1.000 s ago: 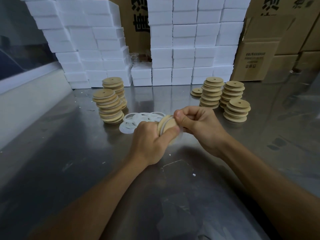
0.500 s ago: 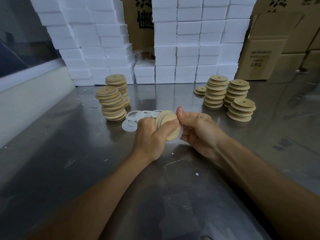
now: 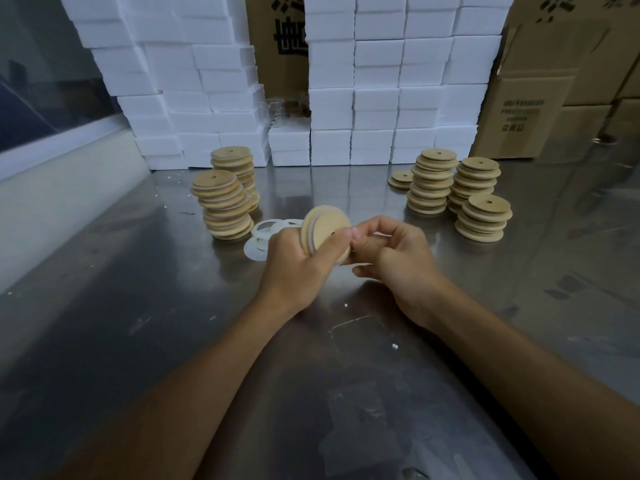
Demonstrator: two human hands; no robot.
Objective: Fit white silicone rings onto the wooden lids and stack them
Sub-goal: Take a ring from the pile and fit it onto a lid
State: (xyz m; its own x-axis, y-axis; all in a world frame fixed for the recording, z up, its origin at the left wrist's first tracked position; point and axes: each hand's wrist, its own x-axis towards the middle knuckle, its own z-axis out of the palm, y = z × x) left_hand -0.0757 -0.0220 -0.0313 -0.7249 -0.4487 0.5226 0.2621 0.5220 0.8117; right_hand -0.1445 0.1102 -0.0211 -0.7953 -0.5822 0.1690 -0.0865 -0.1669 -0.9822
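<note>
My left hand [image 3: 294,268] grips a round wooden lid [image 3: 327,225] on edge above the steel table, thumb across its face; a white silicone ring [image 3: 313,233] runs round its rim. My right hand [image 3: 398,258] is at the lid's right side, thumb and fingers pinching at its edge. Loose white rings [image 3: 265,233] lie on the table just behind my left hand. Two leaning stacks of ringed lids [image 3: 223,209] stand at the left. Stacks of plain wooden lids [image 3: 457,192] stand at the right.
The steel table [image 3: 173,323] runs up to a wall of white foam boxes [image 3: 374,98] at the back. Brown cardboard cartons [image 3: 554,84] stand at the back right. A pale ledge [image 3: 52,188] borders the table's left side.
The lid has turned in my left hand and its face shows more. My right hand's fingers have closed back onto the lid's right edge.
</note>
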